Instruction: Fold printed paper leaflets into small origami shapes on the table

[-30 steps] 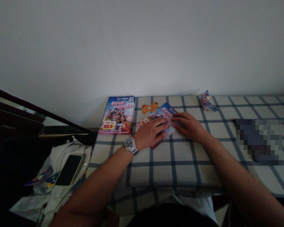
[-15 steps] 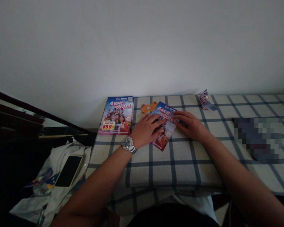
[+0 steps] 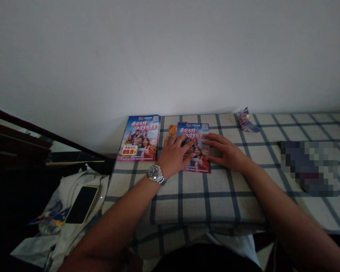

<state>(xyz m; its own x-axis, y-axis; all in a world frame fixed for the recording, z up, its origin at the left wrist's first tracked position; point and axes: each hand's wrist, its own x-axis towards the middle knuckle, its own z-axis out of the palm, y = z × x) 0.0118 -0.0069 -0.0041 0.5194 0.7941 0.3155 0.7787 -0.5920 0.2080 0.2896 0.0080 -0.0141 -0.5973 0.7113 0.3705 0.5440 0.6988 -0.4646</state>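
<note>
A printed flyer lies nearly upright to my view on the checked tablecloth, its top edge toward the wall. Fingers spread, my left hand rests over its left side. My right hand touches the right edge with its fingers stretched out. Between them the two hands cover part of the flyer's middle. To the left is a stack of matching flyers, showing "89.9" in a yellow box. An orange teddy bear picture peeks out behind the flyer, mostly hidden.
A crumpled piece of printed paper stands near the wall at the right. Further right lies a dark, pixelated item. Below the table's left edge, a phone rests on white plastic bags. The wall borders the table's back.
The flyer under my hands has turned from a slant to nearly straight and shifted slightly left, covering more of the bear. My right hand moved a little left with it.
</note>
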